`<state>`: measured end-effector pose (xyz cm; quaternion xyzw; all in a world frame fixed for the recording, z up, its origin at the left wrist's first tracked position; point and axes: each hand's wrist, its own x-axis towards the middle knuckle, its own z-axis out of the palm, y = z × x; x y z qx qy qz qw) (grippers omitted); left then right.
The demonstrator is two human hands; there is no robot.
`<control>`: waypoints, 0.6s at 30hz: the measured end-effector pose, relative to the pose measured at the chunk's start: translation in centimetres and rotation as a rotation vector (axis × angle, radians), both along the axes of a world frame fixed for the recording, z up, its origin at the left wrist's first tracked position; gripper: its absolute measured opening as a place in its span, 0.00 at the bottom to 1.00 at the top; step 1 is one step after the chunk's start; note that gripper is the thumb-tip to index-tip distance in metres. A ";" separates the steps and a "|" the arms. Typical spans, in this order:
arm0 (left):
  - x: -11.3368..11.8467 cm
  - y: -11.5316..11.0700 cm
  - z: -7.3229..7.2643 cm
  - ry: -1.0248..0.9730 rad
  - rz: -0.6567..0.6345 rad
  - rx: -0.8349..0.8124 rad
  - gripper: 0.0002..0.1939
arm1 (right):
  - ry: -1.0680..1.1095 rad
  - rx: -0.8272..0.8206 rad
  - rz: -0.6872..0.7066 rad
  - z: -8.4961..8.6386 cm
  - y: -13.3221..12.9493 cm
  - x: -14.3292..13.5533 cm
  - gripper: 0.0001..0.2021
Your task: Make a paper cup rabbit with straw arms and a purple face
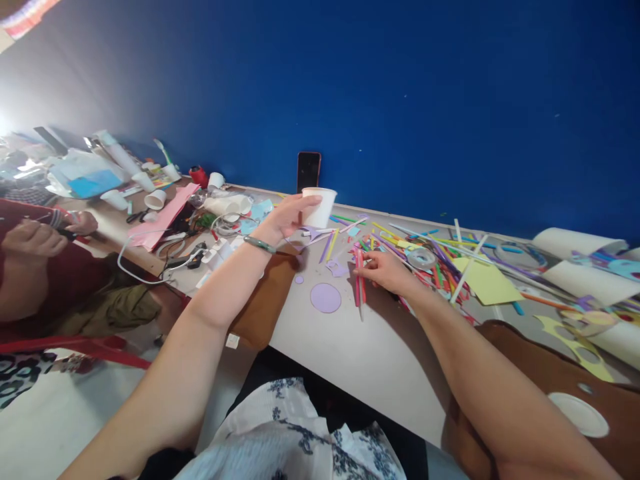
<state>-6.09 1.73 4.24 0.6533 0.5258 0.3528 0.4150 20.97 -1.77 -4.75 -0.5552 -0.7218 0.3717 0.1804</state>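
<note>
My left hand (pixel 286 219) is closed around a white paper cup (pixel 323 209), held upright above the back of the table. My right hand (pixel 385 270) pinches some narrow red-pink straws (pixel 358 288) at the near edge of a pile; a thin pale tip shows below them. A purple paper disc (pixel 325 298) lies flat on the table, left of these straws. Purple paper scraps (pixel 337 268) and a yellow strip (pixel 332 245) lie between my hands. Beyond the right hand, a roll of clear tape (pixel 421 258) rests on many coloured straws.
A phone (pixel 309 171) leans against the blue wall (pixel 400 100) behind the cup. Yellow paper (pixel 487 281) and white paper rolls (pixel 580 243) lie to the right. Brown bags (pixel 265 300) flank my place. At left sit a cable (pixel 123 260), cups, pink paper (pixel 167 220) and another person (pixel 45 267).
</note>
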 end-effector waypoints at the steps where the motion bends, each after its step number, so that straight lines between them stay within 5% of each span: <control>1: 0.1 -0.3 0.1 -0.042 -0.110 -0.048 0.24 | -0.018 0.012 -0.008 -0.1 0.0 0.0 0.19; 6: -2.1 -2.5 -0.3 0.515 -0.535 -0.114 0.25 | -0.095 0.104 -0.042 -0.7 0.5 -0.2 0.24; 11: -4.6 -3.5 -1.5 0.839 -0.593 -0.166 0.25 | -0.139 0.192 -0.034 -0.3 0.1 -0.9 0.19; 15: -6.2 -3.5 -2.6 0.714 -0.540 -0.113 0.28 | -0.132 0.301 0.060 0.2 -1.3 -1.8 0.19; 18: -8.6 -4.1 -3.4 0.293 -0.443 -0.212 0.33 | -0.135 0.397 0.231 0.4 -2.7 -2.5 0.18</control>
